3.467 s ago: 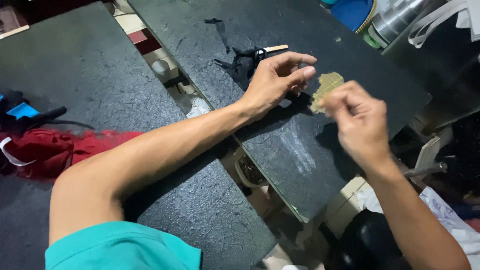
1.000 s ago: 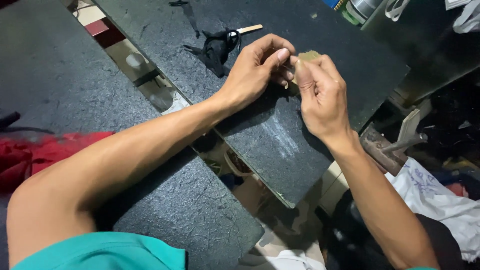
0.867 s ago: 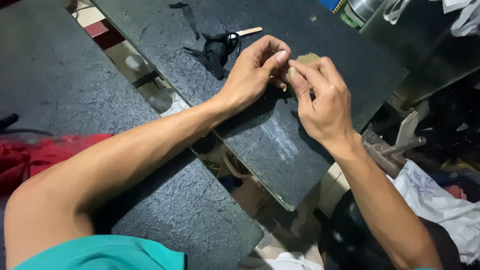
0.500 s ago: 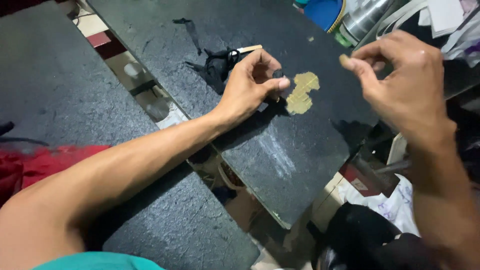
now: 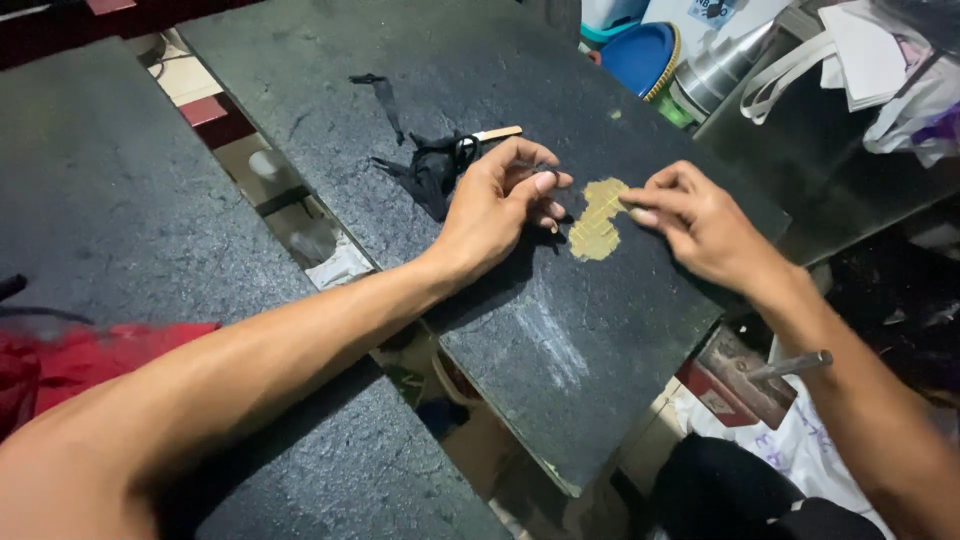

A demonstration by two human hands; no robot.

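A flat gold-yellow patch (image 5: 597, 222) lies on a dark speckled board (image 5: 560, 340). My left hand (image 5: 495, 205) rests on the board just left of the patch, thumb and fingers pinched on what looks like a thin dark piece. My right hand (image 5: 700, 222) comes in from the right, and its fingertips touch the patch's upper right edge without lifting it. Behind my left hand lie crumpled black cloth scraps (image 5: 430, 170) and a small wooden stick (image 5: 498, 133).
A second dark slab (image 5: 120, 220) sits to the left across a gap that shows floor clutter. Red cloth (image 5: 70, 350) lies on it. A blue lid (image 5: 640, 55), a metal container (image 5: 720, 70) and white bags (image 5: 880, 60) crowd the far right.
My right hand, raised off the board half a second ago, has come back down to the patch's edge. The patch now lies flat on the board. My left hand stayed beside it.
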